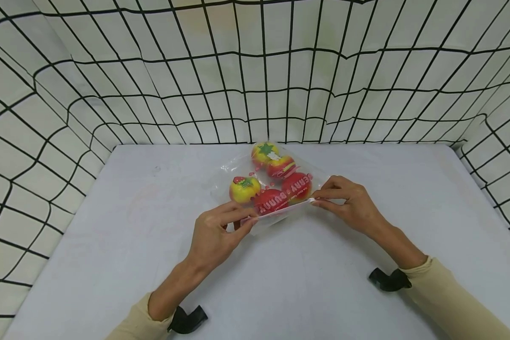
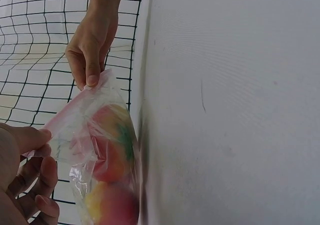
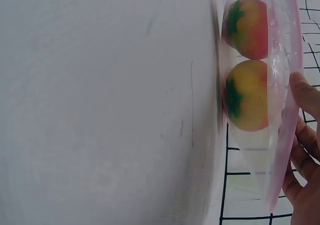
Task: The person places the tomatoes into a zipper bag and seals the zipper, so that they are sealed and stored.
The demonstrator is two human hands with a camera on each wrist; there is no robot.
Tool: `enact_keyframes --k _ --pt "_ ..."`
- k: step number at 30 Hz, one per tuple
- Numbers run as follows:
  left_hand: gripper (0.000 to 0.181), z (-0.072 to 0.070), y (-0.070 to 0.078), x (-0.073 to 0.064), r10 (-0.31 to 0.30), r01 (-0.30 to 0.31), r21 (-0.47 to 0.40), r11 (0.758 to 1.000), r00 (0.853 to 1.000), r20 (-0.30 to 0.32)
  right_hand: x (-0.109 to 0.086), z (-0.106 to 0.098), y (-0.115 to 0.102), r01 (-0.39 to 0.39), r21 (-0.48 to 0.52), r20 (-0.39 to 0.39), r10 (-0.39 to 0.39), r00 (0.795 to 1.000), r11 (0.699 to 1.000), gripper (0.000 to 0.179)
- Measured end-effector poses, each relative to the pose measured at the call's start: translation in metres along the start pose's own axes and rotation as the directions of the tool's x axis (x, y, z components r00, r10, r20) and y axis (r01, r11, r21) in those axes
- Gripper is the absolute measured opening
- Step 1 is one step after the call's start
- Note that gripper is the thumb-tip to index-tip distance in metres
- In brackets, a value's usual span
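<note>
A clear zip-top plastic bag [image 1: 226,175] with a pink-edged top and red printed lettering lies at the far middle of the table. Inside it are several round red-and-yellow fruits [image 1: 243,190] with green leaf-like tops. My left hand [image 1: 212,233] pinches the near left end of the bag's top edge between thumb and fingers. At the right end of that edge, my right hand [image 1: 352,202] pinches it the same way. The pink strip [image 3: 286,150] runs under the right thumb and fingers in the right wrist view. Two fruits [image 3: 248,95] show through the plastic there.
The white table [image 1: 123,245] spreads around the bag and both forearms. Black netting [image 1: 263,89] hangs beyond its far edge and along both sides, in front of white walls. A black strap piece [image 1: 189,321] sits at the left wrist, another [image 1: 389,279] at the right.
</note>
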State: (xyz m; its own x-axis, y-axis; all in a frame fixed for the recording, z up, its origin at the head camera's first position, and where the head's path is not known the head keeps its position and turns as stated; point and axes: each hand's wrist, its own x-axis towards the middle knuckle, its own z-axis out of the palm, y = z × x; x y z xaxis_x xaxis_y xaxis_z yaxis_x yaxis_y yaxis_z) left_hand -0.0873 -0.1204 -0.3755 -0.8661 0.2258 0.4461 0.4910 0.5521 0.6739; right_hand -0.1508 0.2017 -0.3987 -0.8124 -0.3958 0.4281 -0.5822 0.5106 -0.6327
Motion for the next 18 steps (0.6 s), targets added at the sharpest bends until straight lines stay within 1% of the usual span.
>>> enact_keyframes --k 18 --pt "0.017 -0.0004 -0.0005 -0.0002 0.004 -0.004 -0.004 1.0 1.0 -0.005 -0.0021 -0.0037 0.0029 0.005 0.004 -0.01 -0.005 1.0 1.0 0.03"
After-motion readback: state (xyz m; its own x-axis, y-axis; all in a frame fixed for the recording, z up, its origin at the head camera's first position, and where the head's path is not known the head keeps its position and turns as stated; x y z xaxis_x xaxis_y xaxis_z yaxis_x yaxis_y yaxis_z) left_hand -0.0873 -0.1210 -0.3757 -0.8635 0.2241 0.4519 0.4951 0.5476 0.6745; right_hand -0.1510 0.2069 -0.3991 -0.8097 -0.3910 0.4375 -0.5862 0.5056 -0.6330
